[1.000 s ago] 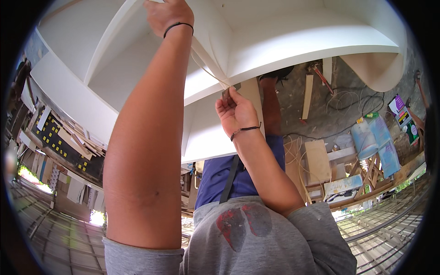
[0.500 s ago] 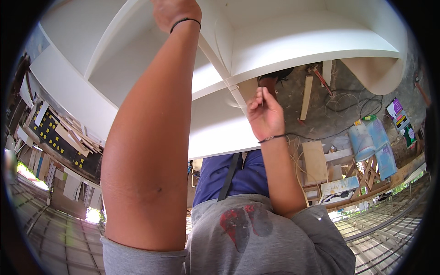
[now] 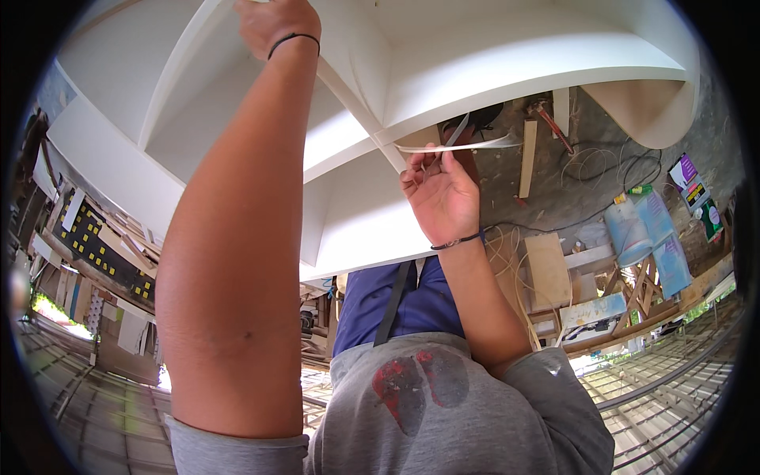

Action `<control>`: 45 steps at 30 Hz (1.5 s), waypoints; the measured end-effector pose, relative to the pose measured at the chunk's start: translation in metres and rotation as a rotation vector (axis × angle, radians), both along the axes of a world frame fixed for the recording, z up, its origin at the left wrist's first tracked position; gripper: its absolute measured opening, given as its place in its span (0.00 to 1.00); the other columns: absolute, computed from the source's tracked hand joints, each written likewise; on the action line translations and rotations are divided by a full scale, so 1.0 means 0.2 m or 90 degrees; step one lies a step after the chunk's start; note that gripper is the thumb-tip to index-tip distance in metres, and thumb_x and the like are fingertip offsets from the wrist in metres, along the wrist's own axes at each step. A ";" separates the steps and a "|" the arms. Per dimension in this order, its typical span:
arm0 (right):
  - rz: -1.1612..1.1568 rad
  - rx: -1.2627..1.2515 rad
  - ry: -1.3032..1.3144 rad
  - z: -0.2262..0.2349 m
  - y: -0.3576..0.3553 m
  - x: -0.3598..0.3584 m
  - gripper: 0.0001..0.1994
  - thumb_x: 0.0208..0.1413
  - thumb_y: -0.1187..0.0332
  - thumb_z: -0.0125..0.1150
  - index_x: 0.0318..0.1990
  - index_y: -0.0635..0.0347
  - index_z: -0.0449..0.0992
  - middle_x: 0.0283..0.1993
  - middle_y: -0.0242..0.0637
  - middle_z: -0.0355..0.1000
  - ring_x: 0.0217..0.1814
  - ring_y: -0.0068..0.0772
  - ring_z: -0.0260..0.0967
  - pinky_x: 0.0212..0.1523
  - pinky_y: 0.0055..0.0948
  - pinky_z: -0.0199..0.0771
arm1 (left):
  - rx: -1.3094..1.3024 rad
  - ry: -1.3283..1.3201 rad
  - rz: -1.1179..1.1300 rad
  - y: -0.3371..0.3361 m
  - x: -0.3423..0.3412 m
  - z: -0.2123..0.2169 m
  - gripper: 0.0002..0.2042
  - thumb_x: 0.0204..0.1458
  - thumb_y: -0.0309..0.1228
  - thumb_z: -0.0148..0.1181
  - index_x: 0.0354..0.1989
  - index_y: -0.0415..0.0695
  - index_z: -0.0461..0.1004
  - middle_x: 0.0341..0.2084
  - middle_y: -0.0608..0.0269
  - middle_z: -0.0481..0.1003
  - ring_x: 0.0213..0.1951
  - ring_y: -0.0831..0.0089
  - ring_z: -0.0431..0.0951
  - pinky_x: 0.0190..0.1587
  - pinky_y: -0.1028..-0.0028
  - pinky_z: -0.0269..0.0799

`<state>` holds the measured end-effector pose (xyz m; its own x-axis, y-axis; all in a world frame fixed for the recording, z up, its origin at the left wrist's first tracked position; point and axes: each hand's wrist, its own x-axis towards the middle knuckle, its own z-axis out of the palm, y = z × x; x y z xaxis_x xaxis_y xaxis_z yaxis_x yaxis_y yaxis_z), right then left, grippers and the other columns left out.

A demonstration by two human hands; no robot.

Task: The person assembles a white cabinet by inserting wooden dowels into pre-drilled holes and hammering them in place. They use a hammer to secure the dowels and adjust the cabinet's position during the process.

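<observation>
At the top of the head view, my left hand point(image 3: 281, 25) is closed at the front edge of a white panel of the shelving cabinet point(image 3: 356, 214); its fingertips are partly cut off by the picture's rim. My right hand point(image 3: 445, 194) is raised, palm facing me, by the joint of the cabinet panels. Its bent fingers pinch a thin grey blade point(image 3: 457, 131) that points upward. Across the fingertips lies a narrow white edging strip point(image 3: 471, 146), with one end near the panel edge and its other end loose and curled to the right.
My foot is partly seen behind the right hand. On the concrete floor point(image 3: 590, 119) lie a wooden batten point(image 3: 527, 158), a red-handled tool point(image 3: 554, 127) and a dark cable point(image 3: 538, 231). A bluish-white container point(image 3: 625, 231) and boards stand at the right. Wood offcuts point(image 3: 119, 229) are at the left.
My left hand has moved left along the cabinet. My right hand has shifted slightly left and down, and the blade and loose white strip now show above its fingers.
</observation>
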<state>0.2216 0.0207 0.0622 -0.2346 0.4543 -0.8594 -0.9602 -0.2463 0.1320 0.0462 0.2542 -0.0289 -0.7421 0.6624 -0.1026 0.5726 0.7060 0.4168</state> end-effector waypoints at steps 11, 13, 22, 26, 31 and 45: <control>0.390 0.265 -0.496 0.06 -0.08 -0.04 0.07 0.64 0.70 0.55 0.45 0.63 0.71 0.52 0.38 0.69 0.43 0.25 0.70 0.42 0.26 0.73 | -0.006 0.014 0.014 0.00 0.02 0.00 0.27 0.58 0.51 0.46 0.48 0.37 0.73 0.41 0.36 0.77 0.47 0.41 0.75 0.50 0.53 0.68; 0.453 0.152 -0.550 0.08 -0.01 0.02 0.06 0.63 0.70 0.57 0.42 0.63 0.72 0.39 0.31 0.71 0.35 0.17 0.67 0.37 0.19 0.71 | 0.034 -0.029 0.005 0.00 0.01 0.00 0.27 0.58 0.51 0.46 0.47 0.36 0.73 0.40 0.36 0.77 0.46 0.40 0.76 0.49 0.52 0.69; 0.558 0.344 -0.964 0.41 0.20 0.16 0.10 0.57 0.77 0.61 0.44 0.66 0.69 0.35 0.39 0.72 0.32 0.27 0.69 0.33 0.25 0.70 | 0.030 -0.040 0.006 0.00 0.01 0.01 0.26 0.59 0.50 0.45 0.44 0.36 0.73 0.37 0.34 0.77 0.43 0.40 0.77 0.47 0.52 0.70; 0.613 0.543 -0.810 0.70 0.24 -0.01 0.08 0.58 0.75 0.58 0.42 0.69 0.68 0.33 0.42 0.71 0.30 0.27 0.67 0.30 0.29 0.70 | 0.066 -0.078 -0.007 -0.02 0.04 0.03 0.24 0.59 0.48 0.47 0.41 0.34 0.73 0.37 0.35 0.77 0.42 0.40 0.77 0.46 0.52 0.70; 0.422 0.141 -0.611 0.31 0.21 -0.29 0.09 0.57 0.75 0.60 0.42 0.71 0.72 0.31 0.37 0.71 0.28 0.18 0.65 0.29 0.21 0.69 | 0.054 -0.112 0.014 -0.02 0.02 0.07 0.22 0.58 0.47 0.48 0.39 0.35 0.73 0.36 0.36 0.77 0.41 0.41 0.77 0.45 0.53 0.71; 0.957 0.520 -1.137 0.11 0.32 -0.19 0.15 0.48 0.78 0.60 0.46 0.66 0.77 0.31 0.45 0.69 0.28 0.46 0.71 0.31 0.38 0.73 | 0.036 -0.144 0.009 -0.03 0.03 0.10 0.23 0.59 0.47 0.48 0.43 0.35 0.72 0.40 0.38 0.75 0.45 0.43 0.76 0.48 0.54 0.70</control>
<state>0.1830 0.0839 0.0836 -0.1491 0.9270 -0.3442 0.7521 -0.1196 -0.6481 0.0523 0.2491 -0.0089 -0.7138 0.6614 -0.2301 0.4500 0.6850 0.5730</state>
